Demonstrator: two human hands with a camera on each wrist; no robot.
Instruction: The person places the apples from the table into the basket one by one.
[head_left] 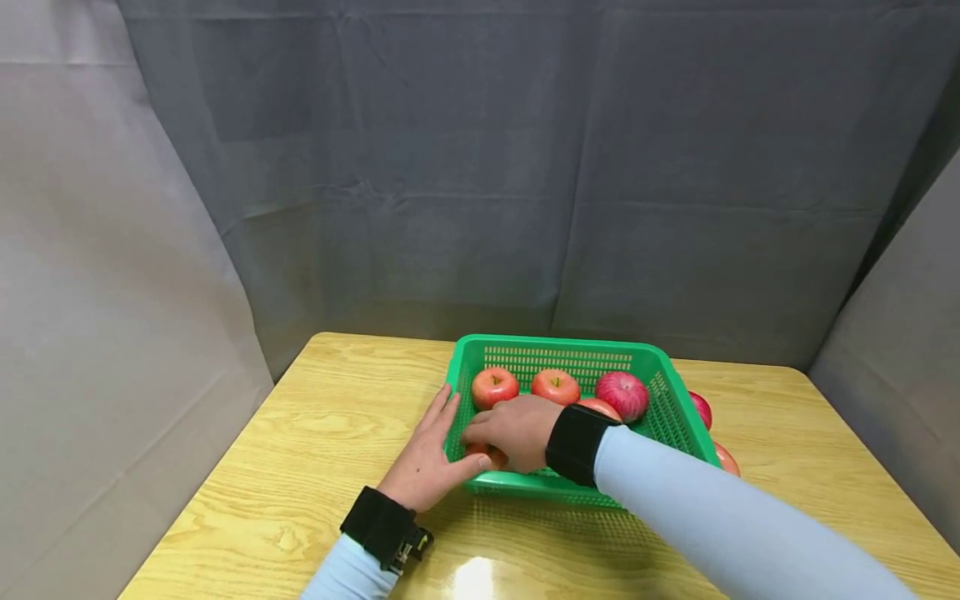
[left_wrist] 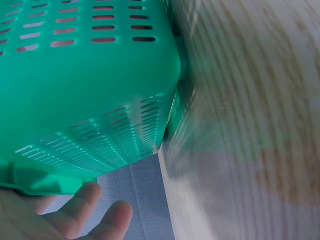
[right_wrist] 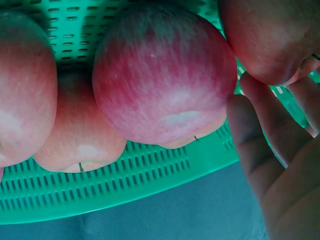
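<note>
A green plastic basket [head_left: 551, 341] with slotted walls stands on the wooden table, holding several apples. My right hand [head_left: 517, 429] reaches into its near left corner, fingers curled round a red apple [head_left: 491, 456]. The right wrist view shows that held apple [right_wrist: 272, 40] at upper right, fingertips against its side; a darker red apple [right_wrist: 165, 75] lies beside it. My left hand [head_left: 427, 462] rests at the basket's left corner, fingers extended along the left rim and thumb over the near rim. From the left wrist, its fingers [left_wrist: 75, 210] show at the rim.
Toward the back of the basket sit two light red apples [head_left: 495, 387] and a dark red one [head_left: 622, 396]. Outside its right wall, a dark red apple [head_left: 702, 409] and a lighter apple [head_left: 726, 459] are partly hidden. Grey cloth [head_left: 450, 167] hangs behind the table [head_left: 300, 467].
</note>
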